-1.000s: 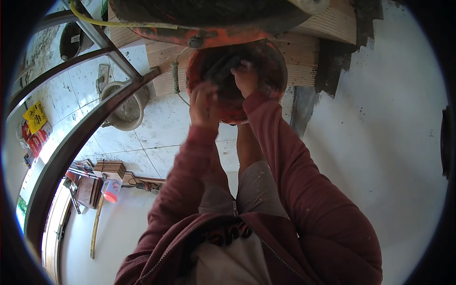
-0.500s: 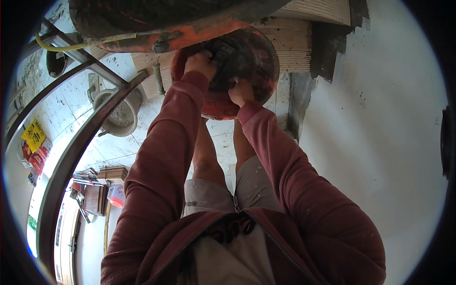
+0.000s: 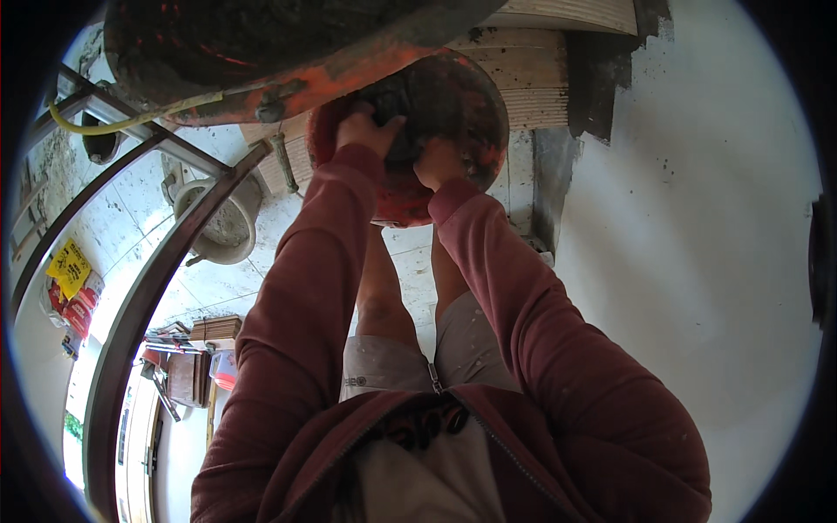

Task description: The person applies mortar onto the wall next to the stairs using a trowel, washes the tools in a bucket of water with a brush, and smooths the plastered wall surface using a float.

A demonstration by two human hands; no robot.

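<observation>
Both hands reach into a round red tub point(image 3: 405, 209), its inside dark with smeared residue. My left hand point(image 3: 364, 135) is on the tub's left side, thumb spread from the curled fingers, against a black crumpled-looking thing point(image 3: 392, 103) whose kind I cannot make out. Just right of it and lower, my right hand point(image 3: 440, 163) is closed over the dark interior. Its fingertips are lost in shadow, so what they hold is hidden. Beyond the tub, a large orange-red vessel point(image 3: 323, 85) caked with dark mortar juts in from the top.
At left stands a metal frame point(image 3: 196, 157) with curved rails. Behind it are a mortar-stained bucket point(image 3: 248, 222) and a trowel-like handle point(image 3: 283, 161) on the floor. Ridged boards point(image 3: 532, 87) lie at the top right. A white wall point(image 3: 680, 244) rises on my right.
The view has shifted slightly. My left thumb now spreads out over the black thing, and my right hand has turned, its fingers sinking further into the dark.
</observation>
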